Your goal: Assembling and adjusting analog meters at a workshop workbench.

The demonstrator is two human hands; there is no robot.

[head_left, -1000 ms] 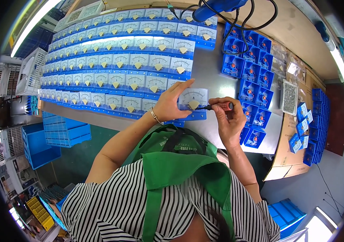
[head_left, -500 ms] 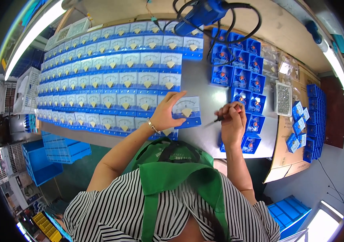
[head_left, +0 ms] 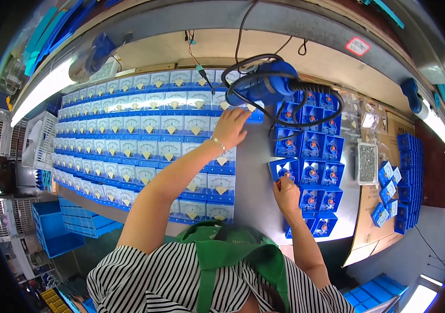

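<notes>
My left hand (head_left: 231, 129) reaches over the right end of the meter rows, fingers bent and apart. Nothing shows between them, though the hand hides part of the meters beneath. These panel meters (head_left: 172, 127) have clear fronts, white dials, cream wedge-shaped pieces and blue bases. To the right, my right hand (head_left: 287, 196) has its fingers closed at the near edge of an open blue box (head_left: 285, 169) with orange parts inside. That box sits slightly askew at the left side of several similar boxes (head_left: 313, 172). The screwdriver-like tool seen before cannot be made out.
A blue corded tool (head_left: 264, 86) with looped black cable hangs over the far side. At the right are a white tray of small metal parts (head_left: 367, 163), blue-and-white boxes (head_left: 388, 191) on cardboard, and stacked blue boxes (head_left: 409, 177). Blue crates (head_left: 58, 229) stand at the lower left.
My left hand has moved away from the single meter it was gripping, to the far rows. My right hand has gone from holding a dark, thin tool to a blue box. The view has shifted.
</notes>
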